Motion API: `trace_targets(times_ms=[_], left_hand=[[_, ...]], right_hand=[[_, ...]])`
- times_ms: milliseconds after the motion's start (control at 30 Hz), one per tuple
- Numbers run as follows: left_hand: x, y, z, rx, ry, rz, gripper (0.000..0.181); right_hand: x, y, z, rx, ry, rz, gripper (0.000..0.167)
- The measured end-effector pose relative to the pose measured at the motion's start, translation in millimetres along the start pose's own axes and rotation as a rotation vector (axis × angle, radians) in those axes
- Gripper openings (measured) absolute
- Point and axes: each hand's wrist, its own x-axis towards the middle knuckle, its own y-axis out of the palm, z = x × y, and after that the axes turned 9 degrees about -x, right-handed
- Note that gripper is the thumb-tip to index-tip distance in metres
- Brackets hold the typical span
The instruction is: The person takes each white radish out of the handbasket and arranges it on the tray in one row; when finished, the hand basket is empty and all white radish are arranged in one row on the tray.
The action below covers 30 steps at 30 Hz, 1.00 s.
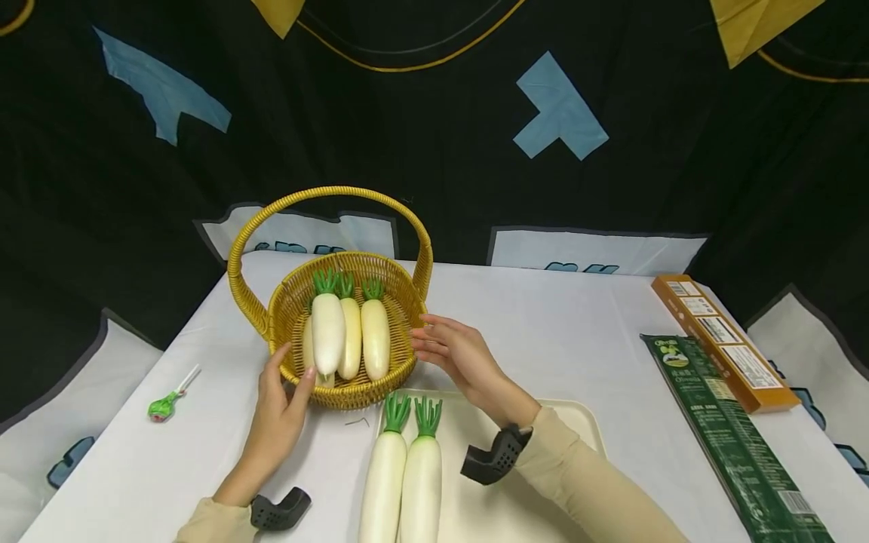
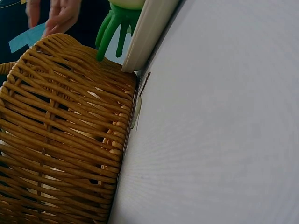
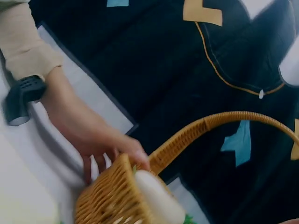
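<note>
Wicker basket (image 1: 360, 396) sits at the table's (image 1: 543, 332) 11 o'clock, white radishes (image 1: 328, 332) inside. Left hand (image 1: 274, 415) grips its 7 o'clock rim; right hand (image 1: 468, 362) is loose-fingered beside 3 o'clock. Lifting with only 1 grip could tip it, spilling radishes.

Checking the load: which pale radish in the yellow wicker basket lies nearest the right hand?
The rightmost cream radish with green stalks; the others lie further left.

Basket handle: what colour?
The handle is golden yellow; it shows best in the head view, where the full arch is in frame.
</note>
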Motion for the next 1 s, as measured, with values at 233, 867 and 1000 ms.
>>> trace_targets(times_ms=[233, 867, 1000], left_hand=[[0.8, -0.4, 0.6, 0.001, 0.013, -0.01, 0.062], [0.2, 1.9, -0.7, 0.014, -0.004, -0.003, 0.061], [-0.1, 2.9, -0.2, 0.012, -0.003, 0.0, 0.061]], right_hand=[[23.2, 35, 15, -0.025, 0.02, 0.002, 0.046], [82.4, 63, -4, -0.227, 0.11, -0.193, 0.048], [85.1, 65, -7, -0.282, 0.16, -0.176, 0.051]])
